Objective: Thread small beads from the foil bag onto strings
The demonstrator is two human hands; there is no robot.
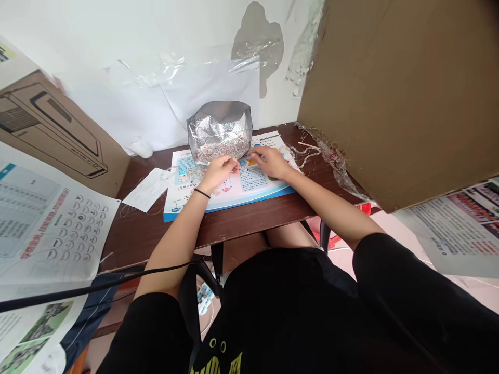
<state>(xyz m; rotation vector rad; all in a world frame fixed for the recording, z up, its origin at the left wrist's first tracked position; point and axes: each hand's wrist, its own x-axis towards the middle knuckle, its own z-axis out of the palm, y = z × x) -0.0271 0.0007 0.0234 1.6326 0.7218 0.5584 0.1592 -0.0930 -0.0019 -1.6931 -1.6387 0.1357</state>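
A silvery bag (220, 111) stands against the wall, its front opened out to show many small multicoloured beads (224, 149). My left hand (219, 173), with a black band on the wrist, is just in front of the bag. Its fingers are curled together, and whatever they pinch is too small to make out. To its right my right hand (270, 162) has thumb and fingertips brought close together near the bag's lower right corner. Any thread or bead in them is too fine to see. Both hands are over a printed sheet (253, 182), where a few loose beads lie.
The brown table (241, 228) is bounded by a cardboard box (54, 124) on the left and a tall cardboard panel (393, 93) on the right. A white paper slip (147, 190) lies left of the sheet. Strings (310, 155) and crumpled plastic (339, 169) lie at right. A black cable (97, 286) crosses lower left.
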